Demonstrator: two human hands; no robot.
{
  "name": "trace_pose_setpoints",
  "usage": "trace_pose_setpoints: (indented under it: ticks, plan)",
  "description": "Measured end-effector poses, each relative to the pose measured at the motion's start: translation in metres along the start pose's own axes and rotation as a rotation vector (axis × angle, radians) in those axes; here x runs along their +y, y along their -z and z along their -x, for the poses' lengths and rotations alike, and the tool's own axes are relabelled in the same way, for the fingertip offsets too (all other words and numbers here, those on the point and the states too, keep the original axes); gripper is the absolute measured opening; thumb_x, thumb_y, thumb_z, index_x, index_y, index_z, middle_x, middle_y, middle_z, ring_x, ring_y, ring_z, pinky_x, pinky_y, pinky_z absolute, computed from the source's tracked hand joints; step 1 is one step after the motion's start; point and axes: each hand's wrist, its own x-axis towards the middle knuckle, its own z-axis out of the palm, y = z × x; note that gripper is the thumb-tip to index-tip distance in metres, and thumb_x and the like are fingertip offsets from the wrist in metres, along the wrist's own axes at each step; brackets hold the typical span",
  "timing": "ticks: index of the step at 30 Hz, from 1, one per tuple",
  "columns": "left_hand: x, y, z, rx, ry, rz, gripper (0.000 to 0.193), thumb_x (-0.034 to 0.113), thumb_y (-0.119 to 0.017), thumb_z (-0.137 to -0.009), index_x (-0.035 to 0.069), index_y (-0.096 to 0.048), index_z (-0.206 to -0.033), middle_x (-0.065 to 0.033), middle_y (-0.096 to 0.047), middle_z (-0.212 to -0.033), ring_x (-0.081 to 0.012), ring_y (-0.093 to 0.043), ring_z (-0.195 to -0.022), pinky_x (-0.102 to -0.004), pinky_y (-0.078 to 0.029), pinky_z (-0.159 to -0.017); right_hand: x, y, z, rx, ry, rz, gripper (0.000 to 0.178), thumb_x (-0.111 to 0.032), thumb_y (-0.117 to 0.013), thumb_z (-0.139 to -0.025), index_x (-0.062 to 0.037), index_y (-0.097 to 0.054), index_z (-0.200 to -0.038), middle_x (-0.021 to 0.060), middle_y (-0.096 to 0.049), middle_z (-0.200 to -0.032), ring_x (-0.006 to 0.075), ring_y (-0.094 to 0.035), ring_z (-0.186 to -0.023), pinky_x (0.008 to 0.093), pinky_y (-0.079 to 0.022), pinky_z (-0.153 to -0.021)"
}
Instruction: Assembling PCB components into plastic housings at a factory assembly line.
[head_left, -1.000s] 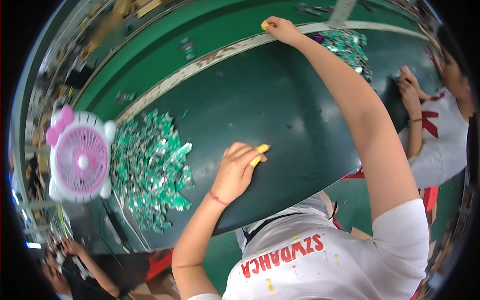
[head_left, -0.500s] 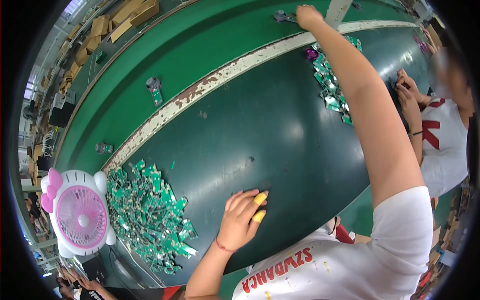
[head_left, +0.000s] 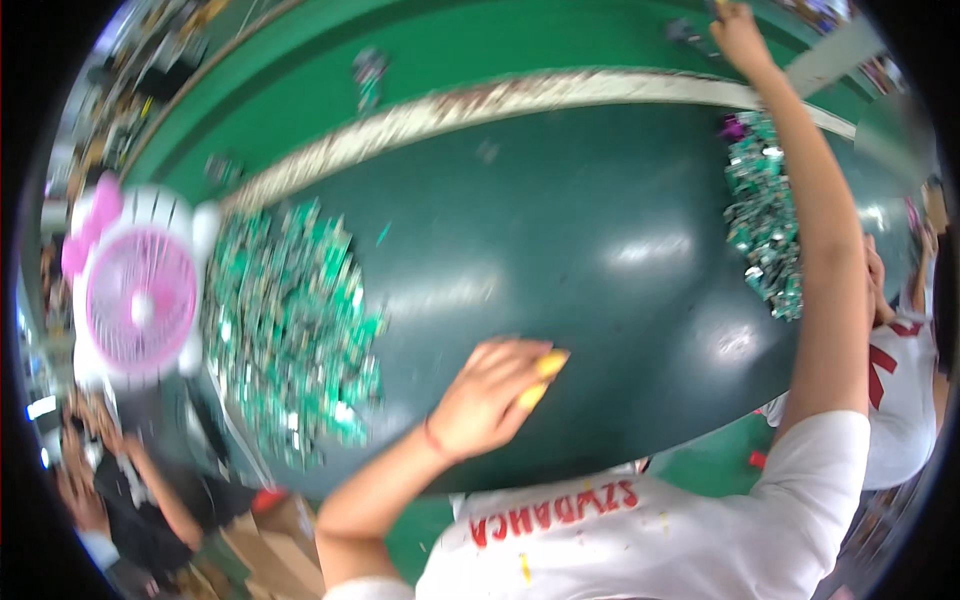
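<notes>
My left hand [head_left: 492,392] hovers at or just above the dark green worktable, palm down, with yellow finger covers on two fingers. Its fingers are stretched out and nothing shows in them. My right arm reaches far across to the green strip beyond the pale ledge. There my right hand [head_left: 740,40] is beside a grey round-headed part [head_left: 686,36]. Blur and the frame's edge hide whether its fingers touch or hold anything. A big heap of small green circuit boards [head_left: 290,320] lies at the left, and a second heap of boards [head_left: 765,215] lies by my right forearm.
A white and pink fan [head_left: 142,290] stands left of the big heap. The worn pale ledge [head_left: 480,102] borders the green strip, where another grey-headed part [head_left: 369,78] lies. A purple object [head_left: 734,127] sits by the right heap. Other people are at both sides.
The whole view has swung, so the tabletop things sit higher and the right heap farther right. My right hand stays beside the grey-headed part; my left hand remains over the table, fingers outstretched.
</notes>
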Motion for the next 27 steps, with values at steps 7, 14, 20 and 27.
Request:
trace_pose_setpoints:
  ticks: [7,14,20,27]
  plan:
    - [-0.004,0.000,0.007,0.122,-0.124,0.117,0.026,0.007,-0.054,-0.082,0.006,-0.057,-0.108,-0.0045,-0.061,-0.091,-0.0233,-0.057,-0.091,-0.0358,-0.042,-0.081,-0.213,0.135,0.116,0.013,0.582,-0.579,0.044,-0.007,-0.056,-0.076,0.0007,-0.043,-0.117,0.0157,-0.050,-0.108,0.0320,-0.052,-0.097,0.0356,-0.041,-0.087]
    - [0.014,0.063,0.027,0.484,0.125,-0.413,0.022,0.003,-0.057,-0.076,0.006,-0.063,-0.096,-0.0129,-0.057,-0.093,-0.0295,-0.054,-0.090,-0.0355,-0.044,-0.079,-0.289,0.187,0.248,-0.428,0.675,-0.684,0.058,-0.002,-0.059,-0.064,-0.0050,-0.046,-0.121,0.0123,-0.045,-0.109,0.0311,-0.053,-0.092,0.0368,-0.046,-0.077]
    - [-0.041,0.086,0.061,0.470,0.226,-0.845,0.026,0.003,-0.062,-0.068,0.013,-0.067,-0.091,0.0012,-0.061,-0.090,-0.0193,-0.051,-0.087,-0.0331,-0.040,-0.076,-0.304,0.177,0.273,-0.146,0.858,-0.677,0.050,0.002,-0.058,-0.069,-0.0058,-0.049,-0.117,0.0076,-0.051,-0.101,0.0250,-0.049,-0.094,0.0349,-0.037,-0.084]
    - [-0.031,0.089,0.057,0.338,0.232,-0.746,0.028,-0.004,-0.057,-0.070,0.010,-0.064,-0.094,-0.0030,-0.060,-0.086,-0.0219,-0.052,-0.084,-0.0333,-0.041,-0.073,-0.307,0.175,0.273,-0.246,0.780,-0.817,0.026,0.001,-0.056,-0.075,-0.0071,-0.057,-0.100,0.0083,-0.051,-0.096,0.0255,-0.048,-0.095,0.0355,-0.036,-0.086]
